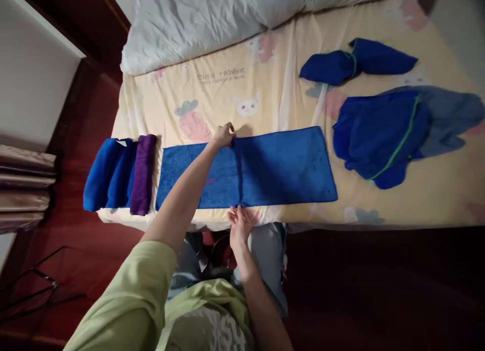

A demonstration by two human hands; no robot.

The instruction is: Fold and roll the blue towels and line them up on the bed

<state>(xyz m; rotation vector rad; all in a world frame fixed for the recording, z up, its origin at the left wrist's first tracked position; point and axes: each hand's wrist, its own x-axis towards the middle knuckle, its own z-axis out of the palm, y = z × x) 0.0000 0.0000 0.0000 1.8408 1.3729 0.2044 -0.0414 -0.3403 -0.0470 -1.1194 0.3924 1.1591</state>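
Blue towel (265,169) lies flat on bed (379,209) between both hands. Left hand (223,135) pinches far edge; right hand (238,223) pinches near edge. Soft, light, limp: likely best gripped at edges.

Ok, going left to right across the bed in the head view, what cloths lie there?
Folded blue towels → folded purple towel → flat blue towel, pinched by both hands → crumpled blue cloth with green trim.
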